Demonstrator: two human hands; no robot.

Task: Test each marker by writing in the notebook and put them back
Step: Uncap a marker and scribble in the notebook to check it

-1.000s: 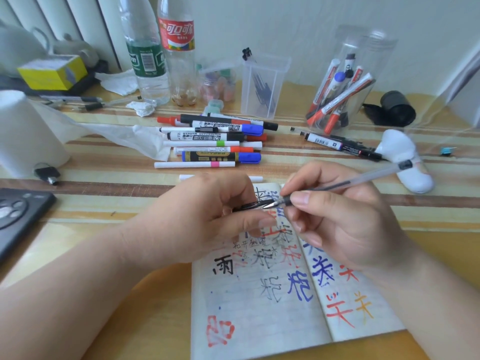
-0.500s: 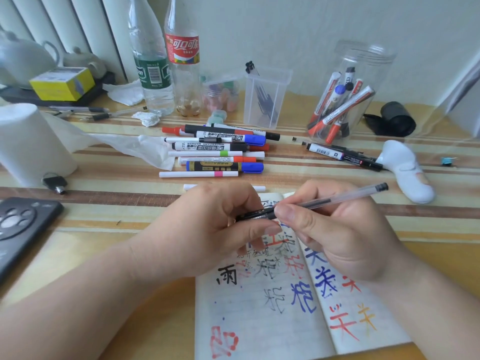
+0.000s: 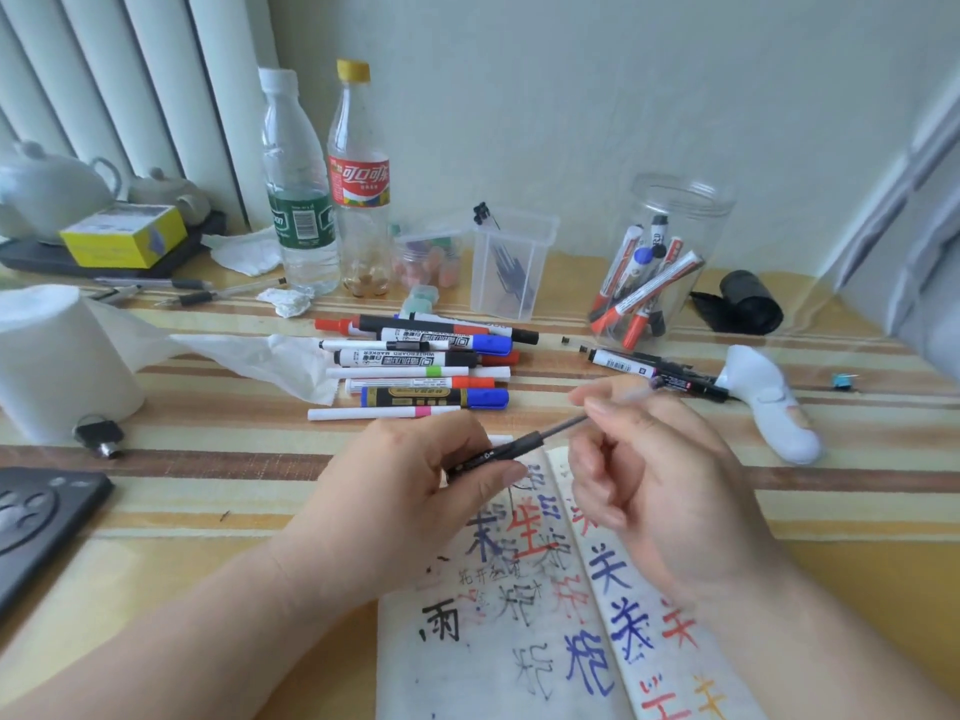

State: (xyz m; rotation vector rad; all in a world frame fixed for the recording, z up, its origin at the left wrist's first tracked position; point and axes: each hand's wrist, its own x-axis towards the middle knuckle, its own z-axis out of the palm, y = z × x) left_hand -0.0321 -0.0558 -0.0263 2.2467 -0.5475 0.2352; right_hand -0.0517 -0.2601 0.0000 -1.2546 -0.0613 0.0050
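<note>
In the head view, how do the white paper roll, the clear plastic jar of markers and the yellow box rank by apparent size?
1. White paper roll and clear round plastic jar of markers: about equal; the roll is nearer and cropped, so unranked.
2. Yellow cardboard box: clearly smallest.

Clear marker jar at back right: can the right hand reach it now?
Probably yes. The jar stands upright, mouth open, beyond the right hand; only flat-lying markers lie between. But that hand pinches a pen.
</note>
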